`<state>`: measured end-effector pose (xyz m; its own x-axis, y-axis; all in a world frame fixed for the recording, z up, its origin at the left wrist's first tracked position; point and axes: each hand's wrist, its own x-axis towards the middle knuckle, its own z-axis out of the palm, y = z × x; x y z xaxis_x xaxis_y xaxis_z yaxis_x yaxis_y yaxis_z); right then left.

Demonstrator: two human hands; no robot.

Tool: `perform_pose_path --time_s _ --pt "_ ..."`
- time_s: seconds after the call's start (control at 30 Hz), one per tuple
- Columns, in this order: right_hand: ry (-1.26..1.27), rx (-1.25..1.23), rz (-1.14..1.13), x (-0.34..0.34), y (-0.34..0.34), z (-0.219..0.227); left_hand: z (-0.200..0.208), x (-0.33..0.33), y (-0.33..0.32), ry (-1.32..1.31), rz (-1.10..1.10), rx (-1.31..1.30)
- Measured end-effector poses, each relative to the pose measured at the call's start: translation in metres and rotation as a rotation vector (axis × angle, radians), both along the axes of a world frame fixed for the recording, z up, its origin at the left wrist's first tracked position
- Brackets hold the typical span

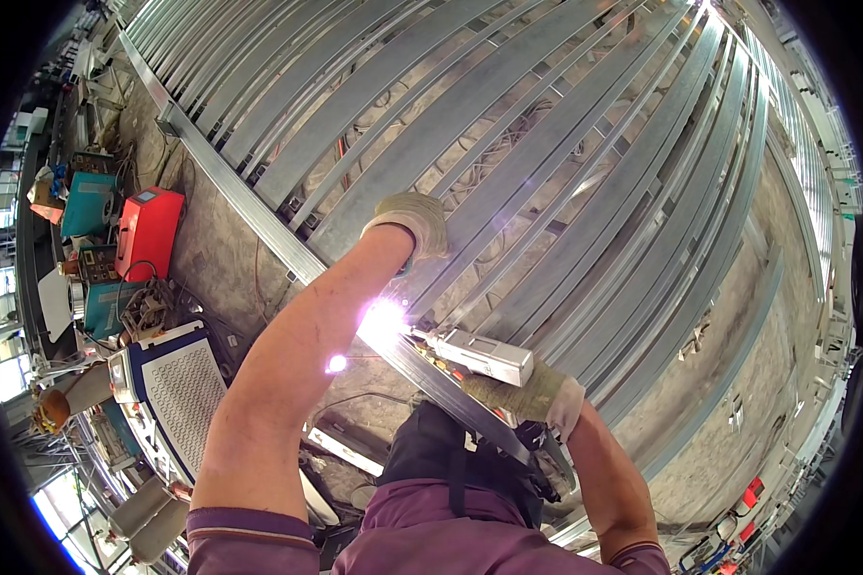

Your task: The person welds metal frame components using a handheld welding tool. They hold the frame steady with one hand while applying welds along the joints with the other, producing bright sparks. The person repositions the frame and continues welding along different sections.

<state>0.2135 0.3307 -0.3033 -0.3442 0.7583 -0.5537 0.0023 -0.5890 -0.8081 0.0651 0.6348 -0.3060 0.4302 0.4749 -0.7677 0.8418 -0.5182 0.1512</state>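
Note:
In a pale work glove, my right hand is closed around a handheld welding torch with a boxy silver body. The torch nozzle points left at a glaring white-violet weld spot on the long steel edge rail. My left hand, also gloved, lies just beyond the glare. Its fingers curl down over the end of a flat grey steel bar, and their tips are hidden. Glare conceals the joint itself.
Many parallel steel bars form a wide frame ahead, with loose cables on the floor beneath. At left stand a red machine box, teal machines and a blue-and-white unit with a perforated panel. Sparks scatter near my left forearm.

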Motion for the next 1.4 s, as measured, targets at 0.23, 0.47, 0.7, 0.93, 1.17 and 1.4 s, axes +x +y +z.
perform_pose_path --time_s 0.23,0.47,0.7,0.93,1.17,1.4 --pt "0.011 -0.122 -0.027 0.002 -0.002 0.009 0.002 0.0 0.0 0.012 0.02 -0.01" --pt "0.046 -0.22 -0.027 0.007 -0.005 0.01 0.005 0.001 -0.001 0.016 0.01 -0.004" --pt "0.075 -0.206 -0.043 0.007 -0.002 0.018 -0.004 -0.003 0.0 0.018 0.039 0.002" --pt "0.017 -0.085 -0.027 0.006 -0.009 0.008 -0.005 -0.002 0.0 0.002 0.024 0.014" --pt "-0.091 -0.053 0.061 0.009 -0.008 0.011 0.001 0.0 0.0 0.02 0.003 -0.002" --pt "-0.15 -0.04 0.12 0.01 -0.007 0.013 -0.01 -0.003 0.0 0.001 -0.006 0.038"
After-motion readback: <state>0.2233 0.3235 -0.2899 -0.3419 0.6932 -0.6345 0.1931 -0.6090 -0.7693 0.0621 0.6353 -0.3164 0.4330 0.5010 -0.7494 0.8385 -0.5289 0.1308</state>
